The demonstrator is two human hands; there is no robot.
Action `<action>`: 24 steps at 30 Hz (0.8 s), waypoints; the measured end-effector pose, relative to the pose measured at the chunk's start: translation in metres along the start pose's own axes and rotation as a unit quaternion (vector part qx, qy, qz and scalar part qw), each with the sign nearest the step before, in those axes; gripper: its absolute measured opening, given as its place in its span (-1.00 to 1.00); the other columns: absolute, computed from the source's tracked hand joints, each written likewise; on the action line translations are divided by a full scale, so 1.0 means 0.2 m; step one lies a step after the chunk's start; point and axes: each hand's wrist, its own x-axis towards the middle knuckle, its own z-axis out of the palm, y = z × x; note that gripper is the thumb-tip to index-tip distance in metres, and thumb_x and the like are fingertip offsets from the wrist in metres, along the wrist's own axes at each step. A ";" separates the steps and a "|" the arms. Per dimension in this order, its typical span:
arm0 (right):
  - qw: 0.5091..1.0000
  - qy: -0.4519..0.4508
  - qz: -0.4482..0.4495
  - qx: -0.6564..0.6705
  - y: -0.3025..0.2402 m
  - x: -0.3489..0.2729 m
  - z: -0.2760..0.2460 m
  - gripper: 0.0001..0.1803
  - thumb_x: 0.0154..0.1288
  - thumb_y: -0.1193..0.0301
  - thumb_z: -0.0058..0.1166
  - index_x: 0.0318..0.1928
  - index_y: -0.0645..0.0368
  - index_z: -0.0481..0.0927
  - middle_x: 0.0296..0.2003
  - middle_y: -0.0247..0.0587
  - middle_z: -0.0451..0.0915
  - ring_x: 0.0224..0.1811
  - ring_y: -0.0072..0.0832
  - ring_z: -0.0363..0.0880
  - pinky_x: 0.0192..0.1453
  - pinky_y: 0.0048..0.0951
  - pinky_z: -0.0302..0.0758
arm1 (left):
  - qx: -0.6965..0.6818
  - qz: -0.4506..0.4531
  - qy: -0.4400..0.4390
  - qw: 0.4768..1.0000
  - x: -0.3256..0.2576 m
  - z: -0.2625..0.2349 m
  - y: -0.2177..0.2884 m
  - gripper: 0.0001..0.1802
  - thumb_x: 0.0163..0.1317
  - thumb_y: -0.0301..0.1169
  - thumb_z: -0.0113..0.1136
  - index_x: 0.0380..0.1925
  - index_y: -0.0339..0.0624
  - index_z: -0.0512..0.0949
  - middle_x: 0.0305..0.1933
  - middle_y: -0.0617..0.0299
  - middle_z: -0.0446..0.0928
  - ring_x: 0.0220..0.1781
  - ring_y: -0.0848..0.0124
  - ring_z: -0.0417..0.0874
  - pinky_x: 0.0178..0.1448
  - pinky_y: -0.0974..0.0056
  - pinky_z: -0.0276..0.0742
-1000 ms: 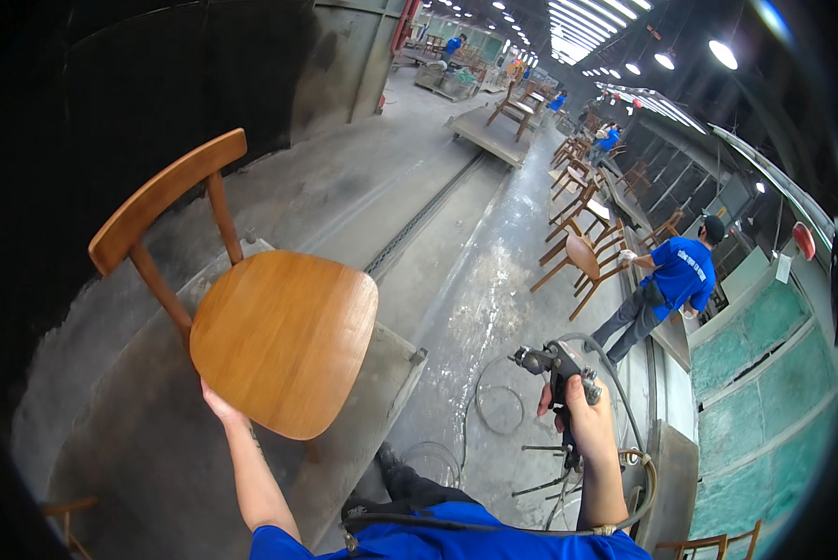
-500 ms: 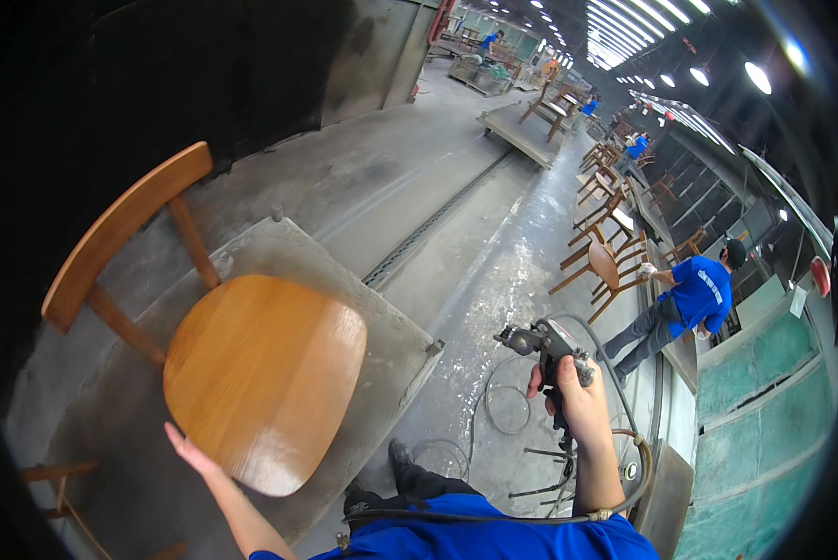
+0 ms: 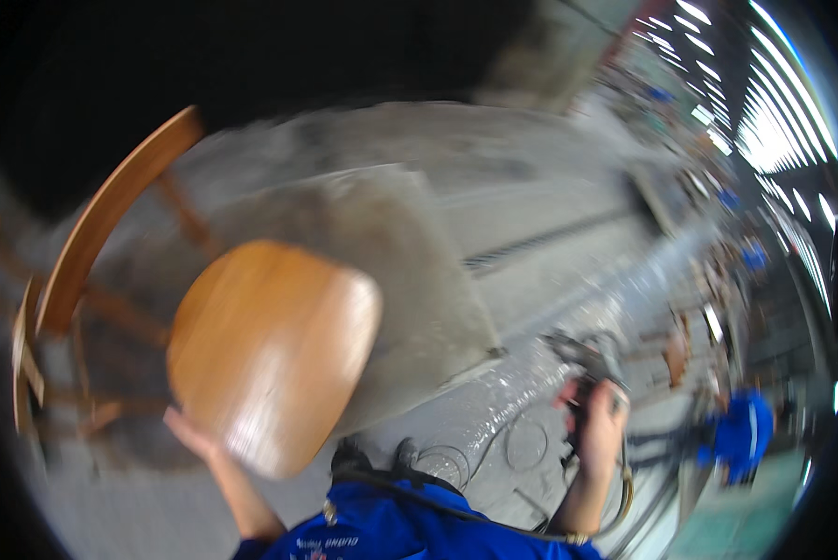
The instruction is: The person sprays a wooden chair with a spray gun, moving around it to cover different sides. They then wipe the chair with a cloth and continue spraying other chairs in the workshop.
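Fingers of our right hand (image 3: 606, 418) clamp a spray gun (image 3: 576, 352) past the platform (image 3: 428, 308) corner; our left hand (image 3: 192, 436), finger grip unclear, meets a wooden chair (image 3: 274, 345). Our shirt (image 3: 410, 525) bears white lettering.

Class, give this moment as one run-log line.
left hand: at edge of wooden chair seat, grip unclear | right hand: holding spray gun | nearby: grey platform, co-worker in blue

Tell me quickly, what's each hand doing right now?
Left hand: at the wooden chair, by its seat edge; open or closed cannot be told.
Right hand: closed, holding a spray gun.
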 end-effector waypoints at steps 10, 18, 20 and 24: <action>0.979 -0.103 -0.126 0.125 -0.01 -0.22 -0.12 -0.20 0.33 -0.33 -0.03 -0.14 0.30 0.42 -0.37 -0.09 0.55 -0.41 -0.44 0.60 -0.61 -0.68 0.28 | 0.127 -0.069 -0.085 0.986 -0.62 0.83 -0.85 -0.07 0.37 0.23 0.08 0.25 -0.34 -0.07 0.34 -0.20 0.23 0.33 0.02 0.45 0.17 -0.04 0.67; 0.947 -0.145 -0.168 0.232 -0.06 -0.26 -0.29 0.00 0.16 -0.44 0.02 0.03 0.38 0.29 -0.42 -0.05 0.47 -0.48 -0.32 0.52 -0.57 -0.51 0.40 | 0.412 -0.205 -0.485 0.744 -0.92 0.61 -1.03 -0.44 0.46 0.07 0.07 0.13 -0.21 0.44 -0.21 0.17 0.63 -0.27 0.43 0.66 -0.22 0.34 0.58; 0.951 -0.126 -0.136 0.248 -0.03 -0.25 -0.33 0.10 0.11 -0.44 0.06 0.17 0.43 0.29 -0.45 -0.02 0.50 -0.52 -0.34 0.52 -0.55 -0.49 0.43 | 0.452 -0.220 -0.529 0.683 -1.01 0.37 -0.96 -0.49 0.51 0.03 0.01 0.08 -0.21 0.49 -0.29 0.18 0.67 -0.30 0.45 0.68 -0.24 0.33 0.59; 0.954 -0.165 -0.103 0.230 0.04 -0.26 -0.42 0.13 0.09 -0.45 0.06 0.19 0.45 0.31 -0.46 -0.01 0.51 -0.50 -0.34 0.54 -0.54 -0.50 0.43 | 0.514 -0.223 -0.542 0.626 -1.20 -0.14 -0.68 -0.51 0.56 -0.03 -0.09 -0.11 -0.23 0.64 -0.52 0.34 0.57 -0.49 0.51 0.53 -0.35 0.35 0.46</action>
